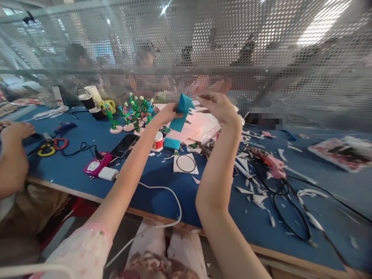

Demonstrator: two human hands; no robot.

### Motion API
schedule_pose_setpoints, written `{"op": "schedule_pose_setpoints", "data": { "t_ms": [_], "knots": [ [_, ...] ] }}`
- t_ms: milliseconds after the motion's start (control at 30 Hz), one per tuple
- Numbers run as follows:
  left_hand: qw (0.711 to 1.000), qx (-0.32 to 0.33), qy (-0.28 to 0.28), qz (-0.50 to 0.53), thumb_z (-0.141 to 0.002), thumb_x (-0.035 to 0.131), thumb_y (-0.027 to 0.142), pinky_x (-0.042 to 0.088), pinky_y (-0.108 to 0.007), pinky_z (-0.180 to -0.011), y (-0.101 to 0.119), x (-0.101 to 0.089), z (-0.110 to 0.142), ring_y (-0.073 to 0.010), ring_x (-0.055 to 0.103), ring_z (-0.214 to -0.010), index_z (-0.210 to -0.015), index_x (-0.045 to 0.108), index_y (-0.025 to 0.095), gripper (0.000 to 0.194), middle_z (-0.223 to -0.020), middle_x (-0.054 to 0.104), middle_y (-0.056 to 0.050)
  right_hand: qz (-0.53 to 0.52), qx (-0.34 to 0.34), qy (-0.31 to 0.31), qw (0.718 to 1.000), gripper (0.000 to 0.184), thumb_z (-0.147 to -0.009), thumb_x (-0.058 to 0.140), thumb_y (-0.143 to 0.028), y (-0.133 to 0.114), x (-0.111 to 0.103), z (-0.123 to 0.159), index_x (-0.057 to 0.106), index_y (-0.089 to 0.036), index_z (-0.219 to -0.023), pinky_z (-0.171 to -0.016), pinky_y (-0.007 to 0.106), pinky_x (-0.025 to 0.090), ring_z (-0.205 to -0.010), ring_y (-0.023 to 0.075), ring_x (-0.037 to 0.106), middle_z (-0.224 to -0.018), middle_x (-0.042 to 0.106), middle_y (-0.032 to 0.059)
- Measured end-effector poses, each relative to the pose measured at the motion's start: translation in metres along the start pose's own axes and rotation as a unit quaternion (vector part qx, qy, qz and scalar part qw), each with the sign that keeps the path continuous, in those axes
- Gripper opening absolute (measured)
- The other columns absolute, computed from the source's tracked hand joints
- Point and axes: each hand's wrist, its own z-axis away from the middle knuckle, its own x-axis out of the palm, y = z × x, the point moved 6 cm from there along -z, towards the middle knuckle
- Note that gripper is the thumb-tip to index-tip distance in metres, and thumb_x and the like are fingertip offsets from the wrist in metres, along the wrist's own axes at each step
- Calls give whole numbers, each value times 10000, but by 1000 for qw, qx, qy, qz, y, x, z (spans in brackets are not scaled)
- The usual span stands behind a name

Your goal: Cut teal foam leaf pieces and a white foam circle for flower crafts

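My left hand (168, 115) pinches a folded strip of blue paper or thin foam (182, 110) above the table. The strip is bent to a peak at its top. Just to the right is my right hand (217, 106), raised with fingers extended toward the strip and apart. Whether its fingertips touch the strip I cannot tell. Below lie another blue piece (172, 143), a red and white tub (157, 142) and a white square with a black ring (186, 164). Pale pink sheets (200, 124) lie behind the hands.
Several small green plant models on round bases (116, 129) stand at the back left. A phone (124, 145), a magenta device (97, 166) and scissors (52, 147) lie left. To the right are a pink glue gun (274, 166), cables and paper scraps. Another person's hand (17, 130) is at far left.
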Motion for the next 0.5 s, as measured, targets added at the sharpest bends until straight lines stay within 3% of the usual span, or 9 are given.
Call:
{"op": "schedule_pose_setpoints", "data": {
  "t_ms": [133, 300, 433, 500],
  "knots": [
    [996, 6, -87, 15, -635, 653, 62, 501, -350, -830, 6, 14, 2, -159, 623, -815, -834, 602, 89, 206, -844, 682, -68, 51, 7, 36, 998, 444, -593, 768, -283, -1, -11, 4, 632, -196, -1007, -719, 284, 540, -871, 162, 629, -1059, 643, 57],
    [983, 42, -179, 11, -619, 700, 124, 499, -349, -846, 15, 27, 6, -160, 641, -830, -920, 615, 87, 314, -891, 694, -84, 87, 23, -50, 995, 369, -534, 795, -355, -22, -8, 18, 671, -187, -839, -727, 307, 530, -806, 183, 630, -854, 685, 49],
    [977, 80, -194, 34, -631, 723, 194, 506, -333, -843, 28, 28, 14, -177, 648, -868, -951, 616, 89, 354, -918, 692, -91, 129, 5, 43, 991, 482, -490, 812, -402, -36, -19, 25, 640, -181, -883, -765, 326, 515, -894, 216, 614, -929, 667, 68],
    [977, 91, -185, 49, -637, 726, 203, 509, -331, -847, 36, 27, 18, -181, 648, -880, -949, 610, 95, 350, -922, 689, -93, 117, 14, 61, 991, 464, -546, 774, -463, -33, -18, 24, 619, -196, -892, -758, 330, 514, -890, 211, 615, -922, 663, 64]
  ]
}}
